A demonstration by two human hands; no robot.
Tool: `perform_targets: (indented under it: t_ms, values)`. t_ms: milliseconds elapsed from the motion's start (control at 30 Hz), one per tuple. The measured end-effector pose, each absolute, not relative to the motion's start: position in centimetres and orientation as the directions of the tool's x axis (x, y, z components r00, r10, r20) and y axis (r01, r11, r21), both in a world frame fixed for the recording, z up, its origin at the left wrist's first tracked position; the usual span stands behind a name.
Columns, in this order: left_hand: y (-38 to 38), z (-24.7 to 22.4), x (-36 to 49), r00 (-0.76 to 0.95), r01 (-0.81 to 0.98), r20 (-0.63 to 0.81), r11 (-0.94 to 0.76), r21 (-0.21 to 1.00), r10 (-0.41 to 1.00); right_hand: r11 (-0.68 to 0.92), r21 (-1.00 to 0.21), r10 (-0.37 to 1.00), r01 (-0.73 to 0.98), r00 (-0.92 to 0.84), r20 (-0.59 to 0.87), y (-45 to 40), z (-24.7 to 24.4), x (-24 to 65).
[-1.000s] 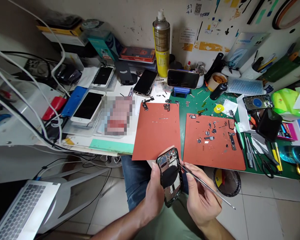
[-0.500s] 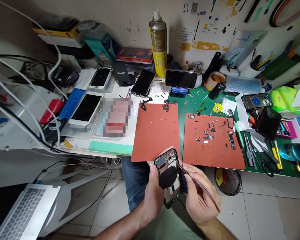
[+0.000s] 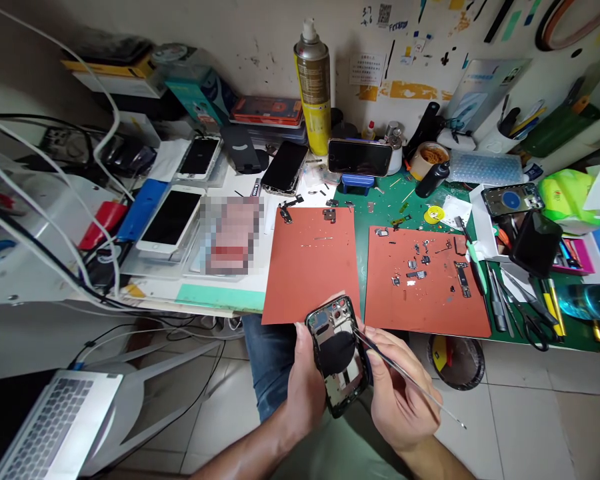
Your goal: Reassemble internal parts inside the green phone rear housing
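Observation:
My left hand is closed around the left edge of an opened phone housing, which is tilted above my lap. Inside the housing are a round black pad and camera openings near the top. My right hand pinches a thin metal pry tool between thumb and fingers. Its near tip touches the inner right side of the housing, just below the cameras, and its far end sticks out past my palm. Some of my left fingers are hidden behind the housing.
Two red-brown mats lie on the bench; the right mat carries several small phone parts. Scissors and hand tools lie to its right. A yellow spray can and a propped phone stand behind. A laptop sits lower left.
The pry tool has turned slightly in my right hand, and its far end shows more clearly. The housing has shifted a little to the left. Both hands keep their grip.

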State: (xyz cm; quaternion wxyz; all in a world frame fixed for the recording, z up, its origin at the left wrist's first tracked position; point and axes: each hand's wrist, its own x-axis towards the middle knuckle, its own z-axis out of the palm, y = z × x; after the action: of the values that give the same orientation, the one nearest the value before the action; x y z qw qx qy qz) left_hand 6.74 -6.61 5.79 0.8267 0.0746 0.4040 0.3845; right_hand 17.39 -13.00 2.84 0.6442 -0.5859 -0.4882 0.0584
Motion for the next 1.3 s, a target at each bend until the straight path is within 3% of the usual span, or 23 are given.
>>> perform_targets:
  t_ms: [133, 300, 467, 567, 700, 800, 867, 967, 1033, 1100, 1200, 1300]
  values:
    - [-6.3, 5.8, 6.9, 0.414, -0.544, -0.663, 0.753, 0.369, 0.624, 0.301, -0.836, 0.621, 0.458, 0.571, 0.536, -13.4, 2.4, 17.3]
    - [-5.9, 6.2, 6.9, 0.440, -0.483, -0.621, 0.754, 0.445, 0.649, 0.284, -0.885, 0.583, 0.369, 0.666, 0.465, -14.2, 3.6, 17.8]
    - [-5.5, 6.8, 6.9, 0.414, -0.510, -0.578, 0.705, 0.494, 0.704, 0.154, -0.986, 0.688, 0.068, 0.708, 0.156, -16.3, 4.8, 19.8]
    - [-5.5, 6.7, 7.0, 0.412, -0.545, -0.551, 0.681, 0.489, 0.725, -0.038, -0.997, 0.767, -0.070, 0.637, -0.074, -17.5, 4.0, 20.1]
    - [-6.4, 5.9, 7.3, 0.370, -0.615, -0.483, 0.599, 0.513, 0.794, -0.239, -0.930, 0.857, -0.279, 0.391, -0.337, -18.0, 2.7, 18.8]
    - [-7.1, 5.2, 6.5, 0.326, -0.651, -0.455, 0.546, 0.527, 0.828, -0.296, -0.900, 0.870, -0.320, 0.299, -0.392, -17.6, 3.2, 19.6]
    - [-6.6, 4.9, 5.3, 0.331, -0.632, -0.480, 0.569, 0.526, 0.812, -0.292, -0.933, 0.902, -0.213, 0.264, -0.342, -16.9, 4.4, 21.7]
    - [-4.3, 4.3, 3.3, 0.517, -0.444, -0.549, 0.754, 0.484, 0.657, -0.254, -0.962, 0.964, 0.096, 0.109, -0.244, -15.2, 6.9, 25.7]
    - [-2.6, 3.9, 2.4, 0.738, -0.161, -0.569, 0.913, 0.374, 0.364, -0.236, -0.940, 0.967, 0.246, -0.035, -0.252, -13.5, 8.3, 27.6]
    - [-1.7, 3.7, 2.2, 0.856, 0.073, -0.507, 0.948, 0.310, 0.100, -0.218, -0.909, 0.939, 0.355, -0.178, -0.295, -11.6, 9.0, 28.4]
    - [-2.5, 4.1, 2.7, 0.877, 0.195, -0.478, 0.941, 0.278, -0.041, -0.214, -0.858, 0.882, 0.466, -0.284, -0.375, -9.4, 9.0, 28.2]
    - [-4.5, 4.6, 3.1, 0.821, 0.315, -0.550, 0.925, 0.214, -0.152, -0.293, -0.832, 0.874, 0.470, -0.220, -0.432, -9.5, 8.4, 27.8]
